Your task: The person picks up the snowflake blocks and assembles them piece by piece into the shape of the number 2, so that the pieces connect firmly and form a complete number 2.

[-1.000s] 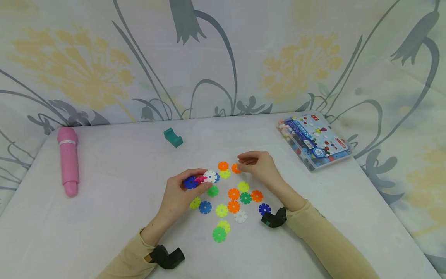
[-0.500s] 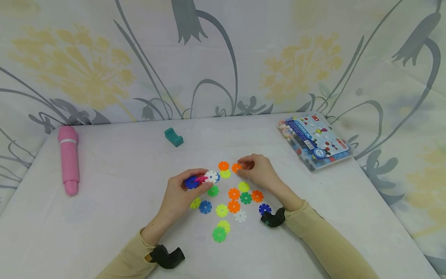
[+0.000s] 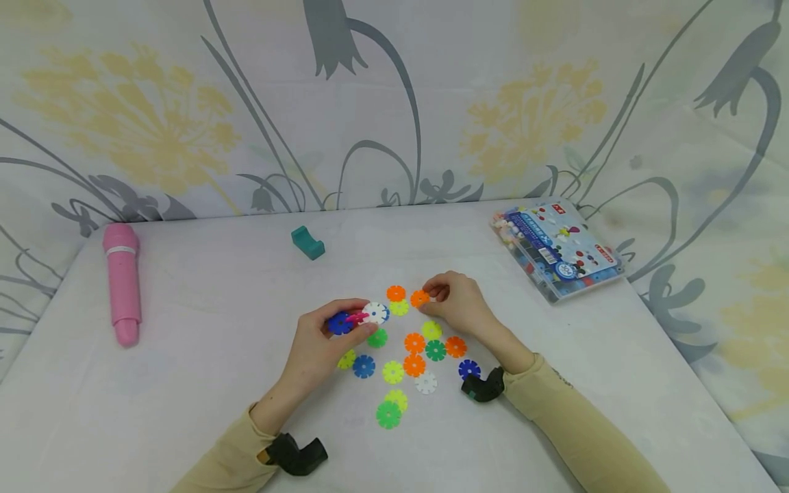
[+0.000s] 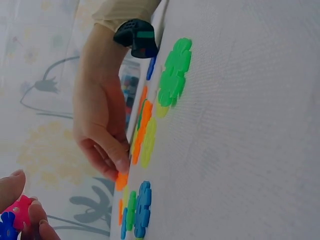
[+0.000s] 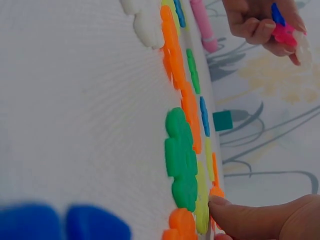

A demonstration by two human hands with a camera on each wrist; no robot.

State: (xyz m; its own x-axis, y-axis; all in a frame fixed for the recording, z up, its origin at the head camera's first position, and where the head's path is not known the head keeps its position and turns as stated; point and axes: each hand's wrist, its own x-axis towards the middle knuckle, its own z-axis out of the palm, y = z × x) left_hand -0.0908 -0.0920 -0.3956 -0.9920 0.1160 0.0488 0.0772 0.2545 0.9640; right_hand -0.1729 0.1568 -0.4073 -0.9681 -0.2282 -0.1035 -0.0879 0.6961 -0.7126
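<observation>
My left hand point(image 3: 320, 342) holds a small joined group of notched plastic discs: a dark blue disc point(image 3: 340, 323), a pink disc point(image 4: 20, 211) seen edge-on from the head, and a white disc point(image 3: 374, 313). This group is raised above the table, partly hidden by the fingers. My right hand point(image 3: 459, 305) pinches an orange disc point(image 3: 420, 298) between thumb and fingertips, low at the tabletop. Beside it lie another orange disc point(image 3: 396, 293) and a yellow disc point(image 3: 399, 308). A blue disc point(image 3: 364, 367) and a green disc point(image 3: 378, 337) lie near my left hand.
Several more loose discs, such as a dark green disc point(image 3: 435, 350) and a light green disc point(image 3: 389, 415), lie between my forearms. A pink microphone-shaped object point(image 3: 122, 284) stands left, a teal block point(image 3: 307, 243) at the back, and a clear plastic case point(image 3: 557, 250) at back right.
My right hand's fingers have curled in on the orange disc, which shows more fully and has shifted very slightly right. My left hand keeps its hold on the joined discs.
</observation>
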